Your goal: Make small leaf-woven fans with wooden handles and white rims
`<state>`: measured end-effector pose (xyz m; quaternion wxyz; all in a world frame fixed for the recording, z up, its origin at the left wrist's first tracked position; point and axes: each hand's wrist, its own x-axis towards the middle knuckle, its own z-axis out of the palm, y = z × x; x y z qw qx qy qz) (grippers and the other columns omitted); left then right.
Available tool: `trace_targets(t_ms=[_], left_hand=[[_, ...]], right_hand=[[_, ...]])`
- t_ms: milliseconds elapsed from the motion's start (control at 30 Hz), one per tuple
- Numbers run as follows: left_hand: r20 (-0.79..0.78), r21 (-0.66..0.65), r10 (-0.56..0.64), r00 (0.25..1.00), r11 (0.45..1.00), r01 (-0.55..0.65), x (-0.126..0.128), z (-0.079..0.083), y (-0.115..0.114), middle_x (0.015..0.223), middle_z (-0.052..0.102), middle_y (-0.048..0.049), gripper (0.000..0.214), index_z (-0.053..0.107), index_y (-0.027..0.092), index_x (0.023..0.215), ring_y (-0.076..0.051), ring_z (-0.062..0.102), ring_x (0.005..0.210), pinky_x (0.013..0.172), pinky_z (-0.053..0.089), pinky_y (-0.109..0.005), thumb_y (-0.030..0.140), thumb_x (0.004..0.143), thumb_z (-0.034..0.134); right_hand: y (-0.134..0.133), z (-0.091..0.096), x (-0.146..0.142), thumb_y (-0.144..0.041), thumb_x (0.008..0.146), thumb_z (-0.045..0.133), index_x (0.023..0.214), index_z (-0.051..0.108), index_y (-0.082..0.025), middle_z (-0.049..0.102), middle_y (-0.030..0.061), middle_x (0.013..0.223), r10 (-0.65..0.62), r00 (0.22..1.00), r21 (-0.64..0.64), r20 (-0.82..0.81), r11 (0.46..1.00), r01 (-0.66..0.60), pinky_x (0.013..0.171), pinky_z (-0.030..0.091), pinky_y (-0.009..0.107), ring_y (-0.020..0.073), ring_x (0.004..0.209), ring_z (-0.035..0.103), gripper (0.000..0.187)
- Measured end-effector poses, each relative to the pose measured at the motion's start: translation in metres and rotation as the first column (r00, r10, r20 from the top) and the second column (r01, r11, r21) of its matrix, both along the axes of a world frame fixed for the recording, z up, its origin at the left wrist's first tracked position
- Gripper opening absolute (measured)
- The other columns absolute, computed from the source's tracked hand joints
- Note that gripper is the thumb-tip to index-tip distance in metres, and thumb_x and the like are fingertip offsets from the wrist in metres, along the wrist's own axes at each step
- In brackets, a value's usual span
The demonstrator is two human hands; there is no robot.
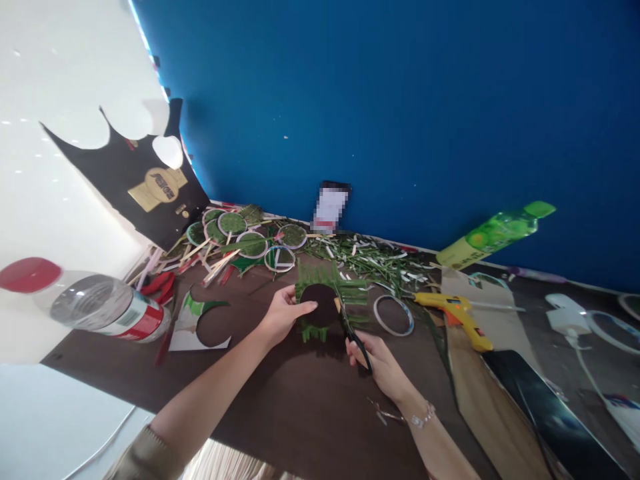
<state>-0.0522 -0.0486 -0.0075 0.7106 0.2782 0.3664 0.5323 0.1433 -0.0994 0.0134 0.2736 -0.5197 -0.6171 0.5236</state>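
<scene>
My left hand point(283, 315) pinches a woven green leaf mat point(327, 301) with a dark round disc on its middle, holding it just above the dark table point(300, 407). My right hand point(380, 360) is closed round black-handled scissors point(353, 330). Their blades reach up to the right edge of the disc and mat. Green strip ends stick out around the mat's edges.
Several round leaf-filled rings with sticks point(250, 243) lie at the back beside loose green strips point(370, 260). A yellow glue gun point(457, 315), an empty ring point(394, 315), a green bottle point(495, 233), a clear bottle with red cap point(95, 300) and cut card point(200, 327) surround me.
</scene>
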Motion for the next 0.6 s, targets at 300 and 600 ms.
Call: trace_targets(t_ms=[300,600], left_hand=[[0.003,0.004,-0.031,1.000,1.000,0.031,-0.0005,0.0038,-0.0009,0.072,0.069,-0.0053,0.037,0.066,0.010,0.078,-0.015,0.064,0.059,0.059,0.053,-0.026,0.019,0.046,0.082],[-0.010,-0.002,-0.033,0.999,0.999,0.033,-0.0014,0.0046,0.0000,0.072,0.070,-0.0049,0.038,0.066,0.011,0.078,-0.015,0.064,0.060,0.060,0.053,-0.025,0.020,0.045,0.082]], right_hand=[[0.0009,0.0031,0.0009,-0.066,0.070,0.049,0.061,0.050,-0.017,0.050,-0.0002,0.053,0.012,1.000,-0.002,-0.028,1.000,-0.013,0.048,0.033,0.022,0.0108,0.051,0.044,0.050],[0.0033,0.0001,0.0032,-0.062,0.070,0.052,0.058,0.046,-0.017,0.046,-0.0022,0.051,0.016,1.000,-0.036,-0.016,0.999,-0.016,0.047,0.031,0.021,0.0089,0.049,0.040,0.047]])
